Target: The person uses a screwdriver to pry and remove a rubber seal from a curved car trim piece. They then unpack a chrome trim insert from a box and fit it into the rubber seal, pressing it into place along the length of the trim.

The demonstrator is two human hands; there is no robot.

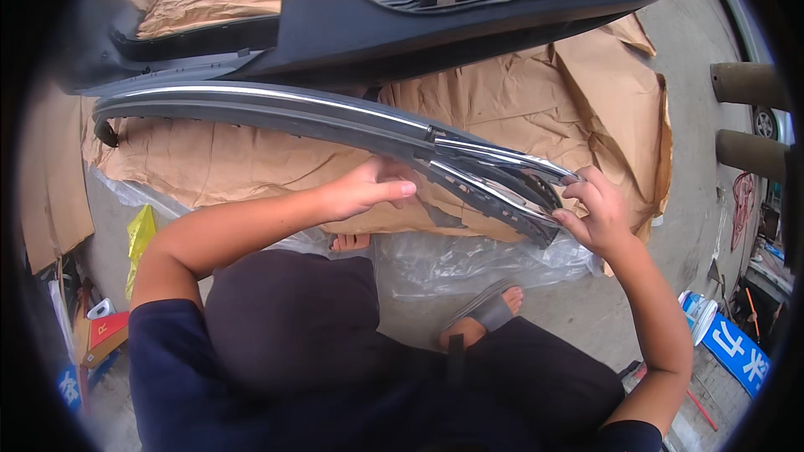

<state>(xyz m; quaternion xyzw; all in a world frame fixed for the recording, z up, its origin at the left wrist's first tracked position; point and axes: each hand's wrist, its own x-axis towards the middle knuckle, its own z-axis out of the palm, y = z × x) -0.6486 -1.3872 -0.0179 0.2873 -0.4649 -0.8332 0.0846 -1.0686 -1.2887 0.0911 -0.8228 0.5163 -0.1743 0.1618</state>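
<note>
A concrete floor [586, 310] outdoors, partly covered with crumpled brown paper [536, 100] and a clear plastic sheet [469, 264]. A long grey bumper trim strip with a chrome edge [276, 109] stretches across the paper from the left and ends in a chrome, forked tip at the right, lifted above the plastic. The person's left hand [368, 188] rests against the strip's underside near its middle, fingers curled loosely round it. The right hand [596, 216] pinches the forked end, fingertips closed on the chrome. Behind the strip lies a large dark car bumper [402, 25]. A sandalled foot [486, 318] stands on the floor below. A yellow bag [141, 234] lies at left, a blue sign [737, 351] at right.
</note>
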